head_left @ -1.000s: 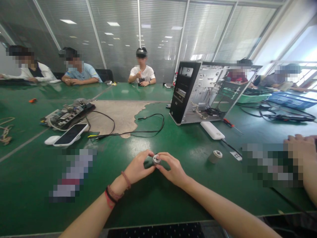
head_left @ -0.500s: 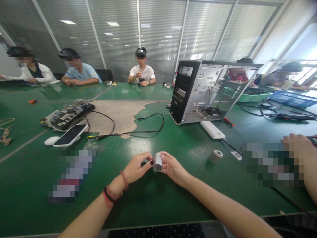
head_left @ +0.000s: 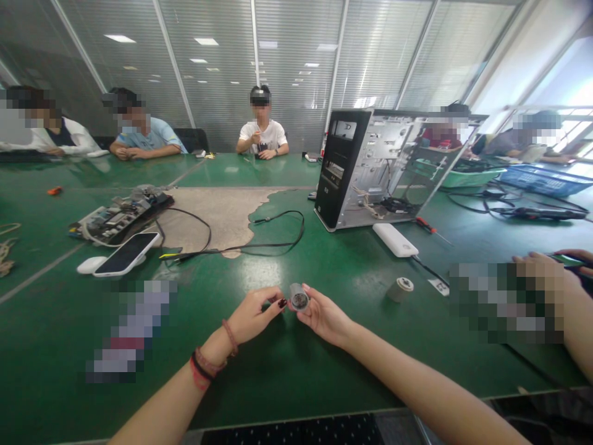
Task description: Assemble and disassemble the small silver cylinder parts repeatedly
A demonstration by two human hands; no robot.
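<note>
While right hand [head_left: 324,318] grips metal cylinder [head_left: 299,297], left hand [head_left: 252,315] curled just beside it, green bench [head_left: 259,371] holds open PC tower [head_left: 340,167], blinds [head_left: 208,80] behind.

A small cylinder [head_left: 299,297] sits between the left hand [head_left: 252,316] and the right hand [head_left: 324,318], toward the near edge of the table [head_left: 296,383]. To their right stands a second cylinder [head_left: 399,289]. Behind it lies a power bank [head_left: 395,240], with a screwdriver [head_left: 428,226] just beyond. A computer case [head_left: 365,167] stands behind these, and a basket [head_left: 544,180] sits farther right. On the left, a phone [head_left: 126,254] rests just beside a mouse [head_left: 90,265], with a circuit board [head_left: 121,216] behind them. A cable [head_left: 259,238] lies mid-table.
</note>
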